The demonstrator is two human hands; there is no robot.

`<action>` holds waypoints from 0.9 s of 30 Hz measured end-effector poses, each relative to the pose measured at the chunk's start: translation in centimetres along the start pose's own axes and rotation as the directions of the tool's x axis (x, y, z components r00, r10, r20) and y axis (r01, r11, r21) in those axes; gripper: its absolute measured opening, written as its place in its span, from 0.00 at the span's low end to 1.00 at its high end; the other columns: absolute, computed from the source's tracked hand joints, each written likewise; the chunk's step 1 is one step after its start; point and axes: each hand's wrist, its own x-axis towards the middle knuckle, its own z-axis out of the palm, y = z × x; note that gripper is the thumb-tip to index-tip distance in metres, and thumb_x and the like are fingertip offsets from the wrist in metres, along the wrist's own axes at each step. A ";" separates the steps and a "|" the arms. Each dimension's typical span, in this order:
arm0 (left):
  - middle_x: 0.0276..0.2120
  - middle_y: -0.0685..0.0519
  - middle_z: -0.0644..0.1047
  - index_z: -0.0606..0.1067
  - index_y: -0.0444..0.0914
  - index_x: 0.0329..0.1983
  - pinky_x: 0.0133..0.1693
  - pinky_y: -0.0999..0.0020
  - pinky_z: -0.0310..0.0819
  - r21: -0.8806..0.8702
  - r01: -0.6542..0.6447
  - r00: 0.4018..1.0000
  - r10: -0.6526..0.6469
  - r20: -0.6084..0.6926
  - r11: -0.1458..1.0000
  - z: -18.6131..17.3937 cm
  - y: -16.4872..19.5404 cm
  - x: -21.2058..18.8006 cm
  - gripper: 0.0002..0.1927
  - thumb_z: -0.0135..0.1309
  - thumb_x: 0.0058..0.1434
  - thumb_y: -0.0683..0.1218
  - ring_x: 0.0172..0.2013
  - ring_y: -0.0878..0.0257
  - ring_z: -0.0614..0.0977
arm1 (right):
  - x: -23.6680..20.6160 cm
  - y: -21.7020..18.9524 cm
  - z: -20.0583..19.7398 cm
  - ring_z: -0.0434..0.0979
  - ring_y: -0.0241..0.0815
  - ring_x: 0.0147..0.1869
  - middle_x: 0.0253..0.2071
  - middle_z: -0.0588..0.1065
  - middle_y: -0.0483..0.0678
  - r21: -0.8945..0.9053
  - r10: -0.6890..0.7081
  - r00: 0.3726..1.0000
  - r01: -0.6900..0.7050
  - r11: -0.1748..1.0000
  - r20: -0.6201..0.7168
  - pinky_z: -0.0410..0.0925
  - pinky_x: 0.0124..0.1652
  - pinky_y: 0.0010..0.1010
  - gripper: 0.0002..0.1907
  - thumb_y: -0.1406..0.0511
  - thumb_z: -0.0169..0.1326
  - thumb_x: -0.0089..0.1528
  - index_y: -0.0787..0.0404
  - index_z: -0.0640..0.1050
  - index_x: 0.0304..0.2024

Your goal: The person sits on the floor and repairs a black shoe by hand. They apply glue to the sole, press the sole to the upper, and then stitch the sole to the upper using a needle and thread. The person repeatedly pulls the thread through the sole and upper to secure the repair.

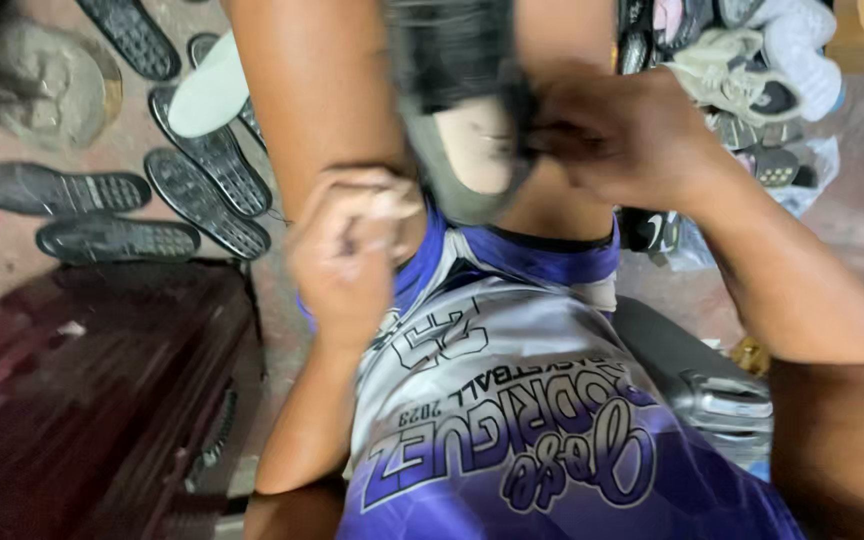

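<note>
Shoe (pixel 462 120) sits at 12 o'clock, propped between the knees, likely to brace it for two-handed work. Right hand (pixel 622 135) pinches its edge at 1 o'clock, fingers closed on the shoe. Left hand (pixel 352 250) is a closed fist just below at 10 o'clock, maybe on a thread, too blurred to tell. Shoe's long axis runs 12-to-6, pale underside facing the camera; which end is the toe is unclear. Loose soles (pixel 197 190) lie on the floor (pixel 102 140) at 10 o'clock, and a shoe pile (pixel 752 70) at 2.

The person wears a shiny sports shirt (pixel 552 420). It is purple and grey with big letters. Both arms are bare.
</note>
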 end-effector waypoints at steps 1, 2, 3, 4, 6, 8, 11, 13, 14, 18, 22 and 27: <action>0.46 0.48 0.76 0.76 0.31 0.43 0.35 0.75 0.78 0.046 0.028 0.999 -0.027 -0.020 0.999 -1.5 0.2 -0.5 0.07 0.50 0.74 0.39 0.39 0.67 0.81 | -0.5 1.1 -0.4 0.76 0.45 0.28 0.28 0.73 0.49 0.102 0.051 0.998 -0.053 0.993 0.023 0.66 0.28 0.35 0.05 0.67 0.61 0.62 0.63 0.78 0.36; 0.45 0.48 0.77 0.76 0.31 0.41 0.34 0.76 0.77 0.126 0.028 0.999 -0.022 -0.050 0.992 -2.7 0.5 -0.9 0.08 0.50 0.76 0.40 0.38 0.68 0.80 | -1.1 2.2 -0.6 0.77 0.43 0.27 0.28 0.74 0.48 0.197 0.119 0.992 -0.126 0.972 0.045 0.66 0.28 0.32 0.06 0.67 0.60 0.64 0.63 0.77 0.35; 0.45 0.47 0.77 0.75 0.31 0.40 0.33 0.76 0.75 0.199 0.032 0.996 -0.016 -0.083 0.980 -3.4 0.4 -0.5 0.09 0.50 0.76 0.40 0.36 0.68 0.78 | -1.9 3.1 -0.7 0.79 0.40 0.27 0.27 0.75 0.47 0.279 0.189 0.980 -0.199 0.939 0.061 0.66 0.28 0.29 0.07 0.68 0.59 0.65 0.63 0.75 0.34; 0.45 0.45 0.77 0.75 0.31 0.38 0.33 0.75 0.73 0.269 0.041 0.993 -0.009 -0.117 0.962 -4.1 0.5 0.0 0.09 0.50 0.76 0.40 0.34 0.68 0.76 | -2.5 3.8 -0.7 0.79 0.40 0.30 0.29 0.76 0.48 0.260 0.166 0.986 -0.161 0.952 0.004 0.67 0.31 0.28 0.05 0.68 0.59 0.64 0.64 0.77 0.36; 0.45 0.41 0.78 0.72 0.29 0.35 0.34 0.68 0.69 0.408 0.112 0.968 -0.007 -0.252 0.906 -4.7 1.0 0.9 0.08 0.53 0.70 0.39 0.29 0.63 0.71 | -2.4 5.4 -0.5 0.80 0.40 0.36 0.34 0.78 0.50 0.221 0.069 0.994 -0.048 0.974 -0.087 0.69 0.37 0.27 0.07 0.68 0.58 0.62 0.65 0.81 0.42; 0.53 0.43 0.79 0.74 0.32 0.48 0.41 0.69 0.73 0.452 -0.038 0.987 0.105 -0.125 0.891 -4.6 1.7 0.9 0.06 0.53 0.71 0.40 0.37 0.63 0.76 | -2.9 6.0 -0.2 0.80 0.38 0.40 0.36 0.79 0.48 0.367 0.070 0.991 -0.024 0.930 -0.112 0.69 0.42 0.25 0.05 0.67 0.60 0.66 0.64 0.81 0.40; 0.47 0.46 0.80 0.73 0.29 0.54 0.61 0.49 0.73 0.358 -0.294 0.956 0.261 0.137 0.886 -2.7 1.7 1.8 0.19 0.61 0.62 0.40 0.58 0.46 0.80 | -3.5 6.0 0.1 0.81 0.36 0.46 0.41 0.80 0.46 0.429 0.090 0.985 -0.017 0.903 -0.149 0.70 0.48 0.24 0.07 0.65 0.60 0.69 0.65 0.81 0.41; 0.43 0.47 0.82 0.73 0.32 0.55 0.53 0.59 0.75 0.292 -0.134 0.966 0.059 0.251 0.947 -1.1 1.3 2.4 0.19 0.62 0.62 0.42 0.49 0.53 0.83 | -3.6 5.9 0.2 0.81 0.35 0.47 0.42 0.80 0.46 0.438 0.102 0.984 -0.028 0.899 -0.147 0.70 0.50 0.24 0.09 0.64 0.60 0.70 0.65 0.81 0.42; 0.40 0.48 0.83 0.73 0.34 0.55 0.48 0.64 0.77 0.267 -0.047 0.949 -0.040 0.311 0.963 -0.4 1.0 2.6 0.20 0.63 0.63 0.43 0.45 0.57 0.84 | -3.7 5.8 0.3 0.80 0.35 0.47 0.42 0.80 0.46 0.451 0.117 0.984 -0.044 0.892 -0.135 0.70 0.49 0.24 0.09 0.64 0.60 0.70 0.65 0.81 0.42; 0.34 0.50 0.83 0.76 0.36 0.48 0.37 0.74 0.77 0.103 0.091 0.905 -0.126 0.407 0.990 0.2 0.0 2.4 0.10 0.64 0.67 0.41 0.33 0.66 0.84 | -3.1 5.6 0.3 0.81 0.33 0.43 0.39 0.80 0.46 0.429 0.079 0.988 -0.015 0.903 -0.133 0.70 0.45 0.23 0.08 0.65 0.59 0.68 0.64 0.81 0.44; 0.31 0.50 0.76 0.75 0.34 0.42 0.33 0.76 0.68 -0.150 0.148 0.938 -0.090 0.336 0.978 -1.7 -0.6 1.4 0.04 0.59 0.74 0.39 0.29 0.68 0.74 | -3.1 3.8 0.1 0.78 0.32 0.38 0.36 0.78 0.46 0.469 0.139 0.987 -0.089 0.879 -0.074 0.68 0.41 0.21 0.07 0.67 0.57 0.73 0.66 0.79 0.43; 0.33 0.49 0.75 0.73 0.34 0.45 0.33 0.77 0.66 -0.595 0.375 0.919 -0.199 0.341 0.711 -2.2 0.0 0.7 0.08 0.52 0.78 0.45 0.29 0.69 0.72 | -0.9 -0.6 -1.6 0.77 0.37 0.25 0.32 0.76 0.47 0.129 0.224 0.973 -0.230 0.965 0.057 0.65 0.26 0.26 0.06 0.67 0.57 0.69 0.64 0.79 0.39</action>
